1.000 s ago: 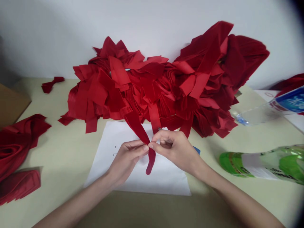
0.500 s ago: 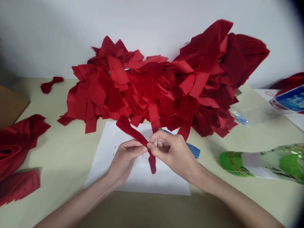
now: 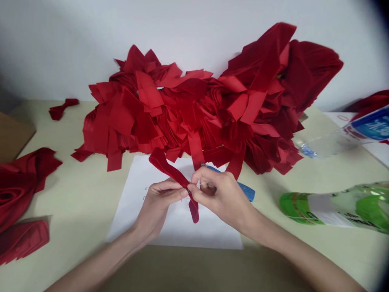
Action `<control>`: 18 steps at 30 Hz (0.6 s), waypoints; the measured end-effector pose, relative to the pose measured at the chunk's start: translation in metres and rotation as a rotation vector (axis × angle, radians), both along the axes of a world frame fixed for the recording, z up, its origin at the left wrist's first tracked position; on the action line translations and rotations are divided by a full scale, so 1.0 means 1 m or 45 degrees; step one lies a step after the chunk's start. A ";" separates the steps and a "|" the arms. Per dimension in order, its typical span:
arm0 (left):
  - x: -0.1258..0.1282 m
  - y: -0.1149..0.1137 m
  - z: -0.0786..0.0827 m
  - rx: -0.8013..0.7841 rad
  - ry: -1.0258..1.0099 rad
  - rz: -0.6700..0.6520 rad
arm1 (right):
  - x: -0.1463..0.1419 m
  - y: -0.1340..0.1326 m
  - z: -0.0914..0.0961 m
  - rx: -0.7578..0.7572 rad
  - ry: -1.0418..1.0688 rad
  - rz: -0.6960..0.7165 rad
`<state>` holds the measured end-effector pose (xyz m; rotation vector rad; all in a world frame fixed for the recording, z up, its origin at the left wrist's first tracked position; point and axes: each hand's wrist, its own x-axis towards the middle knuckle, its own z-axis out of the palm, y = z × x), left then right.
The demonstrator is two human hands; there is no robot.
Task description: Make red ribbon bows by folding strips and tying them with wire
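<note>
Left hand, right hand pinching ribbon, green bottle, clear bottle lying sideways

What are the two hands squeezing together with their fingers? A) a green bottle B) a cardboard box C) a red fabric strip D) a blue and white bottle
C: the left hand and the right hand both pinch the red fabric strip above the white paper sheet.
</note>
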<state>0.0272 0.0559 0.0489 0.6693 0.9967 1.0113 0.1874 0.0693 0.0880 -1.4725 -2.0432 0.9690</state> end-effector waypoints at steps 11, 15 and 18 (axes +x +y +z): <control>0.000 -0.001 0.001 0.021 -0.008 -0.007 | -0.001 0.000 0.001 0.037 -0.037 -0.012; 0.000 -0.001 0.001 0.004 -0.024 -0.010 | -0.002 -0.001 0.002 0.037 -0.043 -0.016; 0.000 -0.002 0.001 -0.012 -0.037 -0.025 | -0.002 -0.002 0.002 0.040 -0.041 -0.009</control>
